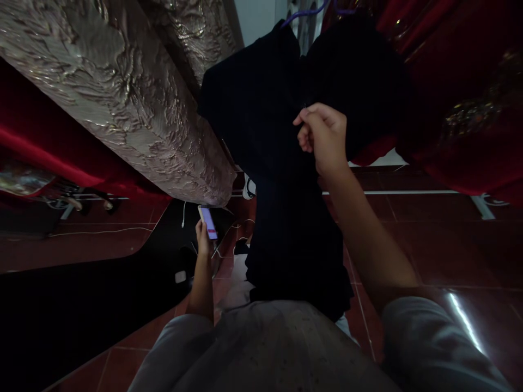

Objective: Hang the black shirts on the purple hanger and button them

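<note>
A dark, nearly black shirt point(261, 109) hangs from a purple hanger point(306, 13) and drops in front of my body. My right hand point(324, 133) is closed in a pinch at the shirt's front, just below the collar opening. A tiny glint shows at the fingertips, too small to name. Down to the left, my left hand point(202, 239) is wrapped round a smartphone point(208, 222), whose lit screen faces up. The phone is over the edge of a black table point(102, 294). The shirt's lower part hides some of my legs.
Large rolls of shiny crinkled fabric point(122, 92) lean at the upper left. Red cloth point(441, 130) hangs on the right, and more red cloth point(81, 158) is at the left. White cables point(183, 215) lie on and beside the table, near a small white object point(180, 277). The floor is red tile point(429, 245).
</note>
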Demonstrator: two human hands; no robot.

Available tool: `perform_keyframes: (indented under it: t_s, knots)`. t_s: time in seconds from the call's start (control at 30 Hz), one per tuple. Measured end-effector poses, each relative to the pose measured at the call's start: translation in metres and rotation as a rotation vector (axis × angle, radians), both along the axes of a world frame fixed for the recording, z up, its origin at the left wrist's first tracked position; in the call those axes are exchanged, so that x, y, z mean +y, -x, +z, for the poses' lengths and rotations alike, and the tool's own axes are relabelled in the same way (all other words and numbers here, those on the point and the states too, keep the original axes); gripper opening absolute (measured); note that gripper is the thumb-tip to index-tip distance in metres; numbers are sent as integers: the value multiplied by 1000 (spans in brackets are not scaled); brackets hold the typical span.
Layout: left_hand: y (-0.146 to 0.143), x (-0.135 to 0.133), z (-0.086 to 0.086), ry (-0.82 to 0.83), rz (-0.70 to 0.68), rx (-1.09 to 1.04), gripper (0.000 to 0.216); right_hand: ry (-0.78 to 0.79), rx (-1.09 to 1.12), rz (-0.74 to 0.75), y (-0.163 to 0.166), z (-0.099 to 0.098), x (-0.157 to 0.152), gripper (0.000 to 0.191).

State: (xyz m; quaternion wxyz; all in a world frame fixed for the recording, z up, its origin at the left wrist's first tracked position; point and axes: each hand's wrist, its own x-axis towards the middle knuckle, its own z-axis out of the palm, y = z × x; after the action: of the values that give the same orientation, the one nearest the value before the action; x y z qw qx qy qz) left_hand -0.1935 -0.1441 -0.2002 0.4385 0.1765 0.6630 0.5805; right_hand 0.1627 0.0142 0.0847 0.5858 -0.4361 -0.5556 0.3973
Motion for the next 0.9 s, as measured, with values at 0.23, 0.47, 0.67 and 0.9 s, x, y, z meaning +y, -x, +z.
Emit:
perform_keyframes:
  t_s: [0.23, 0.47, 0.67, 0.9]
  knots:
    - [5, 13, -25, 292, 261, 598, 61, -10, 31, 10, 3, 1, 3, 31]
    - [-14, 17, -22, 477, 282, 805, 62, 18, 49, -11, 8, 6, 5, 27]
    - [-54, 50, 24, 181, 246, 912, 49, 18, 60, 17, 3, 8, 4, 27]
    - [-152, 151, 219, -926, -246, 776, 38, -36, 74, 22, 6, 35, -7, 27]
